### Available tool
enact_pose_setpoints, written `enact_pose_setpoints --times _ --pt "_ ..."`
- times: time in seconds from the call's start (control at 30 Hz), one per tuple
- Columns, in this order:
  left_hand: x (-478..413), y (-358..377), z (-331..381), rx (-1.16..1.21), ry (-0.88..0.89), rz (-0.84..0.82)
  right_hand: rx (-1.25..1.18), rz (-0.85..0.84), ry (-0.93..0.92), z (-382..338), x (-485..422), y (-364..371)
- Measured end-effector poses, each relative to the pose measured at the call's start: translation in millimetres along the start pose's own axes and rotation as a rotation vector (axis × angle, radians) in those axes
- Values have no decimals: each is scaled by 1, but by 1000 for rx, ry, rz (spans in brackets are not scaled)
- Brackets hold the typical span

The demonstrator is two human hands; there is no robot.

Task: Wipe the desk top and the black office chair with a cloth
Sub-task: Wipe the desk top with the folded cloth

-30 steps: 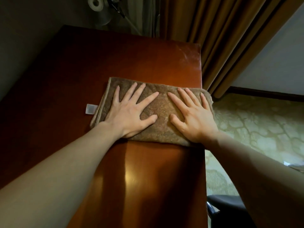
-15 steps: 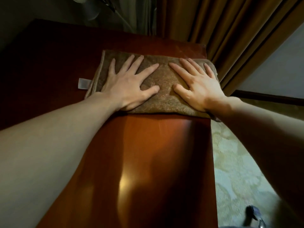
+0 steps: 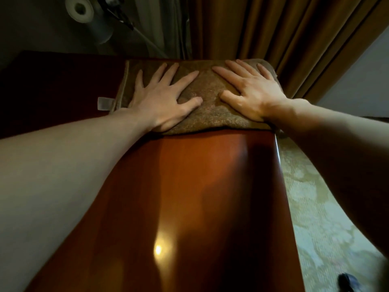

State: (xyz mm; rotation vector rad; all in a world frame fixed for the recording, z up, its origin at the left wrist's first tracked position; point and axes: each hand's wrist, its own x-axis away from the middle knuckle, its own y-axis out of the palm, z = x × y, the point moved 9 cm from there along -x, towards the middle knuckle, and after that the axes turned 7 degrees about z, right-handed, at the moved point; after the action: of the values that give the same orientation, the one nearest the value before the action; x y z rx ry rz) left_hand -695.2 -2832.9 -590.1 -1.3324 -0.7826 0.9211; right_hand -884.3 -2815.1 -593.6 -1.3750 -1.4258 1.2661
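A folded brown cloth [image 3: 207,91] lies flat at the far end of the glossy red-brown desk top [image 3: 200,197], its far edge level with the desk's back edge. My left hand [image 3: 164,100] presses on the cloth's left half with fingers spread and straight. On the right half my right hand [image 3: 250,91] presses the same way. A pale label [image 3: 104,103] sticks out from the cloth's left side. Only a small dark part of the black office chair [image 3: 347,280] shows at the bottom right.
Gold-brown curtains [image 3: 284,32] hang right behind the desk's far edge. A lamp arm and a pale round fitting [image 3: 81,9] stand at the back left. The desk's right edge drops to a patterned pale carpet [image 3: 315,207].
Both hands have pushed the cloth away from me along the desk, from its middle to the far edge by the curtains. The chair has slid almost out of view.
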Motion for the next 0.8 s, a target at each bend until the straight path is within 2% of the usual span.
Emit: enact_pose_setpoints --times 0.53,0.8 --pt "-44 0 -11 6 31 24 23 30 44 11 -36 -2" --pt "-27 5 -10 30 -21 6 95 23 52 -13 -8 2"
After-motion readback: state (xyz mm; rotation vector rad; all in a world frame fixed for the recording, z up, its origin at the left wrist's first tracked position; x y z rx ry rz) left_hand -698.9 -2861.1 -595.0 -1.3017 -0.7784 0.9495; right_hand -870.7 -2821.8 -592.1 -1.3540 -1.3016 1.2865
